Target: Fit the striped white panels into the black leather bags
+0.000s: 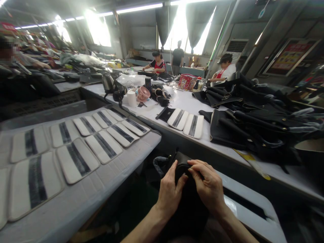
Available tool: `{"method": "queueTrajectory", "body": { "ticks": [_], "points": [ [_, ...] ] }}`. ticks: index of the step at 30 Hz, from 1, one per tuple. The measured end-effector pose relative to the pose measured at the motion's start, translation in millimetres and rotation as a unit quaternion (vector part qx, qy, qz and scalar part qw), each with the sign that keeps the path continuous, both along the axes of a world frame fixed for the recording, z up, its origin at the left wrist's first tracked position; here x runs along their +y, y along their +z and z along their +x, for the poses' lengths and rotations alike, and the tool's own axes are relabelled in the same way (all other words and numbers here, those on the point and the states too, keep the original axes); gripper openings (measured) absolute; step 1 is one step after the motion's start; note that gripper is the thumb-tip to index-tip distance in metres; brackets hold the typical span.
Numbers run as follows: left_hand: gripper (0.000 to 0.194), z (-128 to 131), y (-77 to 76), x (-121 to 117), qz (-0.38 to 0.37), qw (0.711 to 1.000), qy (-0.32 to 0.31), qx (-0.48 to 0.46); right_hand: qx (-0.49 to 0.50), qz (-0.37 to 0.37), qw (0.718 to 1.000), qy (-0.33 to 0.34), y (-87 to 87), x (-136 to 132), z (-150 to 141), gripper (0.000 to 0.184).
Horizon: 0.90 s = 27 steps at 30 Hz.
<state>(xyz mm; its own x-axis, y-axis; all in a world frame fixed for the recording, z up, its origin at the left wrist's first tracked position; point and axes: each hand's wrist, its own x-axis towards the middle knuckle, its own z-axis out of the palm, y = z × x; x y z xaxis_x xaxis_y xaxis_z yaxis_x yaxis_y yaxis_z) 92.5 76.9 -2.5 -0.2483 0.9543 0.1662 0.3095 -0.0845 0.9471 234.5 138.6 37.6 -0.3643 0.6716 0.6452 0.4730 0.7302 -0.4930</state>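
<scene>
Low in the middle of the view, both my hands grip a black bag piece [182,162] held in front of my lap. My left hand [169,193] pinches its left side, thumb pressed on the dark surface. My right hand [208,185] curls over the top right edge with its fingers closed on the material. A wrapped black handle [159,165] sticks out to the left of the piece.
A grey-covered table [118,175] on my left carries several white panels with dark stripes [76,160]. The long white table [227,152] ahead holds two more panels [186,121], a heap of black bags [263,118], a pink fan [143,93] and a red box [187,81]. People work further back.
</scene>
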Motion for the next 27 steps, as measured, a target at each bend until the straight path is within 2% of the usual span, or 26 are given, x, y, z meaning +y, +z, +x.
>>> {"method": "queueTrajectory", "body": {
  "ticks": [5,10,16,18,20,22,25,27],
  "points": [
    [0.042,7.9,-0.4,4.4,0.01,0.999,0.012,-0.029,-0.01,0.039,0.999,-0.004,-5.2,2.8,-1.2,0.01],
    [0.035,6.4,-0.2,8.0,0.022,0.999,0.02,-0.034,-0.002,0.033,0.999,-0.013,-5.8,3.0,-3.4,0.011],
    [0.035,7.8,0.1,11.9,0.046,0.998,0.036,0.018,0.049,-0.076,0.996,-0.016,0.3,6.8,8.1,0.009],
    [0.034,7.9,-0.4,14.8,0.054,0.996,0.062,0.033,0.078,-0.106,0.989,-0.059,-1.8,6.2,20.2,0.01],
    [0.032,6.4,-0.9,17.5,0.06,0.994,0.078,0.044,0.109,-0.14,0.975,-0.132,-7.8,2.2,33.8,0.017],
    [0.031,3.3,-1.0,19.7,0.061,0.994,0.078,0.044,0.147,-0.214,0.95,-0.176,-16.0,-4.2,44.9,0.027],
    [0.028,-2.3,-0.1,21.6,0.057,0.994,0.089,0.023,0.232,-0.332,0.902,-0.15,-26.6,-13.4,50.8,0.035],
    [0.027,-5.6,1.3,22.0,0.035,0.994,0.103,0.0,0.275,-0.357,0.883,-0.13,-29.7,-16.0,48.2,0.036]
  ]
}}
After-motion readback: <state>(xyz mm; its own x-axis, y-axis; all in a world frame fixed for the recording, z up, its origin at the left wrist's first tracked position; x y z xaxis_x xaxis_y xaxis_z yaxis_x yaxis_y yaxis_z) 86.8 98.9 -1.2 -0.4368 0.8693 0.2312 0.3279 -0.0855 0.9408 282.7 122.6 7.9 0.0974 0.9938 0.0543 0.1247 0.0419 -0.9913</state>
